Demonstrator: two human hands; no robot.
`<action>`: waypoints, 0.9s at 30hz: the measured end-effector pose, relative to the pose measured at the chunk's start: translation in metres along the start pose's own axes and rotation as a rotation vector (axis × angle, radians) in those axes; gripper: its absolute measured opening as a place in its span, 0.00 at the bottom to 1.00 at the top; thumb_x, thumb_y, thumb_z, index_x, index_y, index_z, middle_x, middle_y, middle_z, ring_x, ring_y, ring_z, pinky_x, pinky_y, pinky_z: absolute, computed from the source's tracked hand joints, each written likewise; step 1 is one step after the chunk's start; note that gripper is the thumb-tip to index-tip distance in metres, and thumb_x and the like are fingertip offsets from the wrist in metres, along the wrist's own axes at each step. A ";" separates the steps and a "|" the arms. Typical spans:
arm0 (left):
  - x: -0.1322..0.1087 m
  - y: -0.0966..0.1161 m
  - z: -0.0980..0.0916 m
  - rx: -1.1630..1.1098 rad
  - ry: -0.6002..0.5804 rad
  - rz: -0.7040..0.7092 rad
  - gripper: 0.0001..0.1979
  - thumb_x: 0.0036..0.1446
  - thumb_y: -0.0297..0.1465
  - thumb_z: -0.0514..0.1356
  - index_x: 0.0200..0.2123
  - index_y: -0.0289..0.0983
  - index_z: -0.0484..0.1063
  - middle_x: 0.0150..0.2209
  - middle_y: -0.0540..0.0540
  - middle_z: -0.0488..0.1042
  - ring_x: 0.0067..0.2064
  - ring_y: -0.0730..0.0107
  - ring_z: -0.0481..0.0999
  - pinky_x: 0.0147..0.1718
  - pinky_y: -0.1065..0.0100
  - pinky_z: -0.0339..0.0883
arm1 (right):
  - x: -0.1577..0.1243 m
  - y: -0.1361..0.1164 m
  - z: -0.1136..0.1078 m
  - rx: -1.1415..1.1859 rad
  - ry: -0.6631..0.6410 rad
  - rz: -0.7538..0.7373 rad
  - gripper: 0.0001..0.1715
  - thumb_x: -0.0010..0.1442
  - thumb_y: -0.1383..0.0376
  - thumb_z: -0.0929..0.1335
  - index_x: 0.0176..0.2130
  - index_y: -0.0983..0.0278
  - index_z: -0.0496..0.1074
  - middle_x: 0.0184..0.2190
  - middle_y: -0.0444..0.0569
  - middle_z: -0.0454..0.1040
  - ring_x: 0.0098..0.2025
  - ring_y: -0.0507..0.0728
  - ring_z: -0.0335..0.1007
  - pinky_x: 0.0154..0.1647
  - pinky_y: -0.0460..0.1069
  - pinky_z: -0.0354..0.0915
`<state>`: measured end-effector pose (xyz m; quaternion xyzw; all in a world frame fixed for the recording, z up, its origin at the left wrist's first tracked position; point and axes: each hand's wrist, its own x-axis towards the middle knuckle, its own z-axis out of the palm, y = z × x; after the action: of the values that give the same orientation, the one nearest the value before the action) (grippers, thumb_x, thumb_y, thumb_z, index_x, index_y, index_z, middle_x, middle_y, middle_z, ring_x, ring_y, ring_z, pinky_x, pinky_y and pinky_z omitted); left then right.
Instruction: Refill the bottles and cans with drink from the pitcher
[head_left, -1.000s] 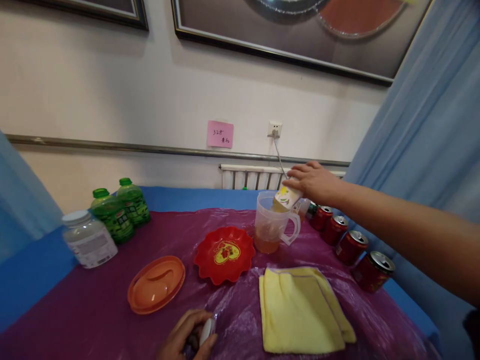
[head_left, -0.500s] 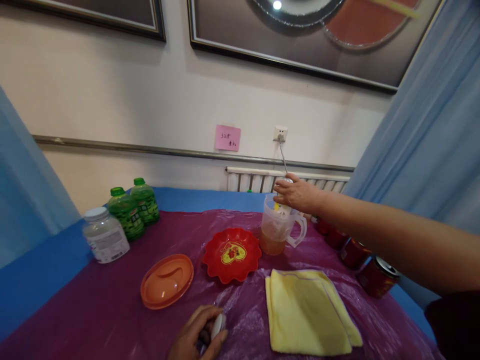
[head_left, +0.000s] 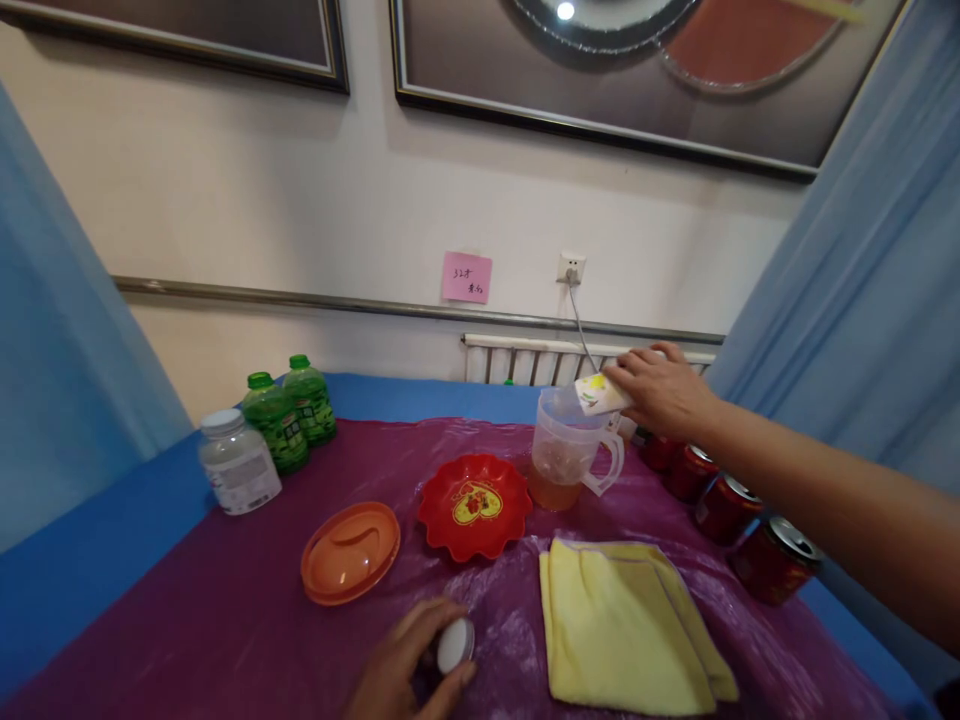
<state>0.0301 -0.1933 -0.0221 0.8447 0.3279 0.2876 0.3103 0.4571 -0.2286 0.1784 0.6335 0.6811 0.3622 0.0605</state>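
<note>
One camera, worn on the person's head, looks forward and down across the counter (head_left: 97,530) toward the wall (head_left: 225,180) behind it. The left hand (head_left: 401,665) lies close below the lens, cut by the lower edge; the right forearm (head_left: 817,485) extends from the right edge, with the right hand (head_left: 664,390) farther off, near the counter's far side. The field is wide, bounded by a left curtain (head_left: 67,330) and a right curtain (head_left: 840,300), the top edge cropping a large framed picture (head_left: 525,85). The wall rail (head_left: 337,303) slopes down rightward across the view.
</note>
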 end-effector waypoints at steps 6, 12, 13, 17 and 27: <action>0.030 0.017 -0.025 -0.038 0.101 -0.044 0.18 0.58 0.43 0.63 0.50 0.46 0.78 0.50 0.43 0.82 0.50 0.55 0.82 0.51 0.58 0.76 | -0.048 -0.027 0.014 0.309 0.280 0.511 0.35 0.59 0.48 0.70 0.56 0.67 0.67 0.45 0.59 0.76 0.46 0.69 0.72 0.45 0.60 0.63; 0.070 0.070 -0.053 -0.163 0.263 -0.014 0.20 0.57 0.43 0.65 0.51 0.43 0.77 0.49 0.44 0.82 0.48 0.57 0.82 0.51 0.58 0.77 | -0.066 -0.158 0.007 1.012 0.415 0.550 0.39 0.56 0.53 0.73 0.61 0.62 0.60 0.51 0.58 0.74 0.47 0.64 0.74 0.45 0.57 0.72; 0.074 0.079 -0.056 -0.191 0.288 0.015 0.21 0.57 0.43 0.65 0.52 0.43 0.76 0.49 0.44 0.81 0.49 0.58 0.82 0.51 0.59 0.77 | -0.065 -0.182 0.008 1.107 0.377 0.536 0.38 0.56 0.56 0.74 0.61 0.61 0.60 0.51 0.57 0.74 0.48 0.63 0.74 0.46 0.57 0.72; 0.082 0.099 -0.058 -0.160 0.339 0.163 0.19 0.59 0.40 0.66 0.53 0.43 0.75 0.49 0.45 0.81 0.47 0.62 0.82 0.50 0.64 0.77 | -0.059 -0.246 0.019 1.246 0.321 0.487 0.41 0.51 0.62 0.76 0.60 0.60 0.60 0.51 0.55 0.75 0.49 0.64 0.74 0.48 0.59 0.72; 0.078 0.081 -0.053 0.212 0.299 0.335 0.17 0.59 0.38 0.67 0.52 0.45 0.75 0.47 0.48 0.82 0.46 0.64 0.82 0.48 0.64 0.77 | -0.065 -0.263 0.040 1.217 0.343 0.362 0.43 0.51 0.61 0.76 0.61 0.59 0.58 0.52 0.56 0.74 0.51 0.66 0.72 0.51 0.62 0.70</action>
<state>0.0720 -0.1669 0.0920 0.8631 0.2539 0.4209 0.1158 0.2755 -0.2538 -0.0253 0.5924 0.6469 0.0128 -0.4800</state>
